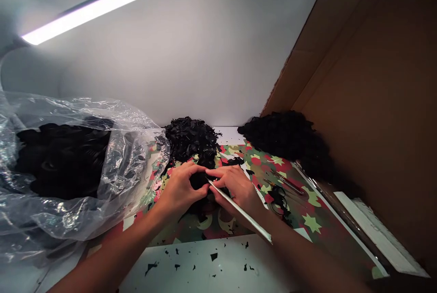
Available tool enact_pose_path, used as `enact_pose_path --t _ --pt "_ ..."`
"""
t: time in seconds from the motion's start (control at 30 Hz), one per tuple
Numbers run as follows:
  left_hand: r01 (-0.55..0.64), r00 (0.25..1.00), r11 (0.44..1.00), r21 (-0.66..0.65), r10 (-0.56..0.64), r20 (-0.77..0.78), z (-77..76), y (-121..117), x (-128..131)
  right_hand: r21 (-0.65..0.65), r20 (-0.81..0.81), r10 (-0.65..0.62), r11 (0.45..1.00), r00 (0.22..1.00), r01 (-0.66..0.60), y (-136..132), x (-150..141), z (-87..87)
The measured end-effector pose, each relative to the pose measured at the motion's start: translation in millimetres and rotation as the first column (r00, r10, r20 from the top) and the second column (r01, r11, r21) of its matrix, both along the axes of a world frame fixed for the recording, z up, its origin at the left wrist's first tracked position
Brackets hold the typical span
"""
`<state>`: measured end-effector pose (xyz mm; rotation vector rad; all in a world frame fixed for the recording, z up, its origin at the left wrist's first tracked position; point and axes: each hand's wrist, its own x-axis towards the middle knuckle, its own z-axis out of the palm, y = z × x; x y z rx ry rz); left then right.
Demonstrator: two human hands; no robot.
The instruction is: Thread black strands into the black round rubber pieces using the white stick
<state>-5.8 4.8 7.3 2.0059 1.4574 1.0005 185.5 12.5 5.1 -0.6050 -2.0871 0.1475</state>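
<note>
My left hand (186, 186) curves its thumb and fingers around a thin black piece (198, 179), whose exact kind I cannot make out. Close against it, my right hand (235, 186) grips a slim white-handled tool with a dark pointed tip (242, 213), which looks like a craft knife. The tip points at the black piece, and the handle slants back over my right wrist. The fingertips of both hands nearly meet. Just behind them rises a heap of black scraps (193, 138).
A clear plastic bag (133, 170) holding black round pieces (64, 161) lies left. A black pile (287, 138) leans by the cardboard wall (375, 79). Tweezers (288, 181) and scissors (278, 197) lie right on the patterned sheet (312, 222). A lamp (116, 4) shines above.
</note>
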Motion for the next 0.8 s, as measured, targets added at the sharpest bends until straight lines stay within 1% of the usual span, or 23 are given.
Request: enact_pose_path --t 0.2,0.37,0.5,0.8 --pt "-0.009 0.999 0.998 0.063 0.011 -0.031 -0.7 -0.9 0.3 0.063 0.038 -0.022 0.998 0.999 0.019 -1.6 -2.5 0.5" --pt "-0.024 0.998 0.996 0.084 0.028 -0.057 -1.0 -0.9 0.6 0.050 -0.001 -0.033 0.998 0.999 0.033 -3.6 -3.8 0.8" --pt "-0.032 0.997 0.994 0.103 0.039 -0.066 -1.9 0.4 -0.4 0.064 -0.030 -0.044 0.997 0.999 0.046 -4.3 -3.9 0.5" --pt "-0.038 0.995 0.992 0.118 0.048 -0.090 -3.6 -1.1 0.8 0.045 0.091 -0.059 0.997 0.994 0.056 -1.3 -2.9 -3.2"
